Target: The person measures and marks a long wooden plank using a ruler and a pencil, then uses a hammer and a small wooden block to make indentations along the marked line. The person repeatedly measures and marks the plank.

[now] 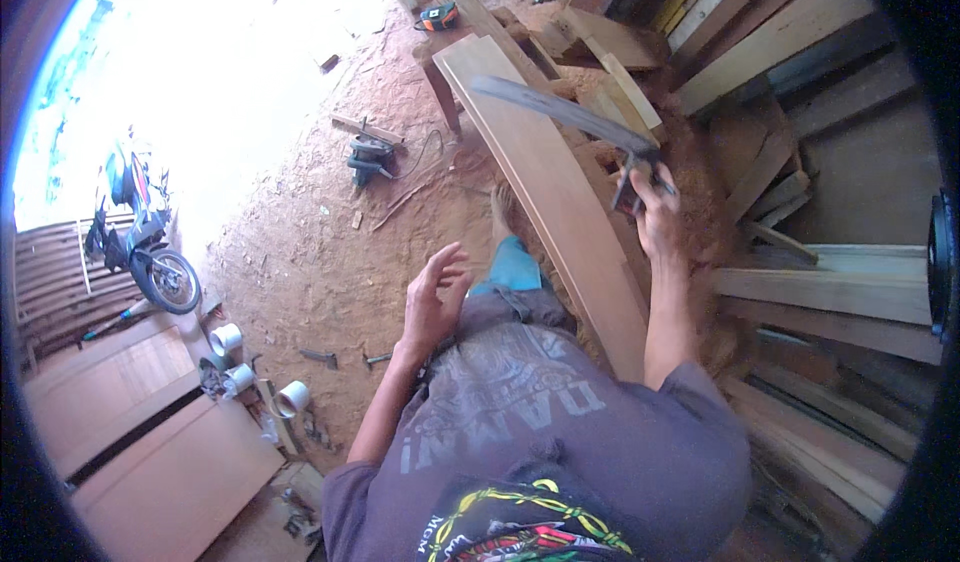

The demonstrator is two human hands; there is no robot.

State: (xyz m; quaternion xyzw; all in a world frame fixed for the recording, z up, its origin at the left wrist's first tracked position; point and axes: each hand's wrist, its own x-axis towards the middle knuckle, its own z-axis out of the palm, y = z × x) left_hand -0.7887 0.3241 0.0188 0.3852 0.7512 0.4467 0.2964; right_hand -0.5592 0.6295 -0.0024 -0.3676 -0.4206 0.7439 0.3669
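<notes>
My right hand is closed around the dark handle of a long, grey, straight-bladed tool. The blade is smeared by motion and points to the far left, over a long wooden board. Whether it is a handsaw or a square, I cannot tell. The board slopes from far left toward my right side, with its far end by a wooden bench. My left hand hovers in front of my body with loosely bent fingers, holding nothing, apart from the board.
A corded power tool lies on the dirt floor beyond my left hand. An orange and black tape measure rests on the bench. A hammer and white buckets are lower left, a motorbike farther left. Stacked timber lines my right.
</notes>
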